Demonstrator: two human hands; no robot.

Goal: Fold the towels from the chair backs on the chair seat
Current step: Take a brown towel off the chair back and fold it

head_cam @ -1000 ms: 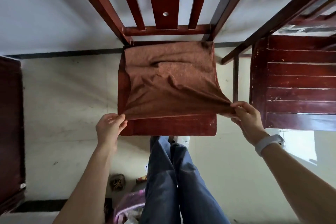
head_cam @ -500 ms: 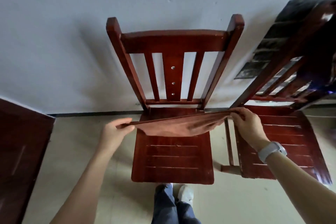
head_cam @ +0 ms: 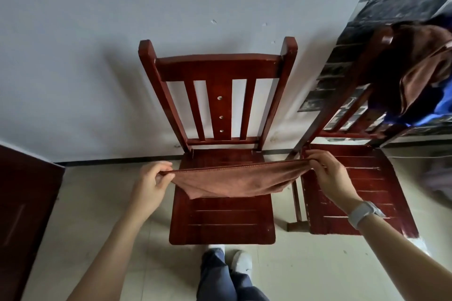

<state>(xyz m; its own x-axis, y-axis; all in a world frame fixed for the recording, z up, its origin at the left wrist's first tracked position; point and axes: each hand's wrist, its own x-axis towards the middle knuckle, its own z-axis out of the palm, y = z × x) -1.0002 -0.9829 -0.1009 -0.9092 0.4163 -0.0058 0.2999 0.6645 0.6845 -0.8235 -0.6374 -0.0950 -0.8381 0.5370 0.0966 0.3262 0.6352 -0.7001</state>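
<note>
A brown towel [head_cam: 234,182] hangs stretched between my two hands just above the seat of a red-brown wooden chair [head_cam: 221,225]. My left hand [head_cam: 152,183] pinches its left end and my right hand [head_cam: 329,175] pinches its right end. The towel is doubled over, its top edge taut and its lower part sagging onto the seat's rear half. The back of this chair [head_cam: 217,67] is bare. On the back of a second chair to the right, more brown and blue towels [head_cam: 420,73] are draped.
The second wooden chair's seat [head_cam: 354,190] stands close on the right, touching distance from my right hand. A dark wooden panel [head_cam: 22,215] is at the left edge. A white wall rises behind the chairs. My legs and shoes [head_cam: 227,273] are on the tiled floor.
The towel lay spread flat on the seat a second ago; both hands lifted its near edge up and back, doubling it over. The view has tilted up, showing the chair back.
</note>
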